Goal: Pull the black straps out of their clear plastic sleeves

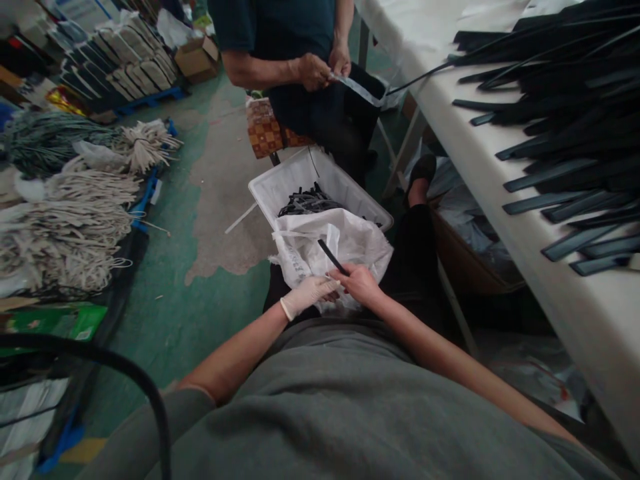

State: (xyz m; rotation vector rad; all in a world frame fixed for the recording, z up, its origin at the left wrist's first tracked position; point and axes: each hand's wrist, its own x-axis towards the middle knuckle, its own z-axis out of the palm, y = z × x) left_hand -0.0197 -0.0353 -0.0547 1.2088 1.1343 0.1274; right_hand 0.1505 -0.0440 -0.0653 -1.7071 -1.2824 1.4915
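My left hand (311, 295), in a pale glove, is closed at my lap, its fingertips meeting those of my right hand; what it pinches is too small to make out. Bare and closed, my right hand (361, 283) holds a short black strip (333, 257) that points up and to the left. Both hands are over the near edge of a white sack (357, 240) on my lap. Beyond the sack, a white bin (345, 180) holds a pile of black strips (310, 200).
Across from me a seated person's hands (325, 70) hold a clear strip. At right a white table (545, 293) carries many black straps (565, 113). Bundles of pale cords (65, 233) lie on the left. A black cable (130, 367) curves at lower left.
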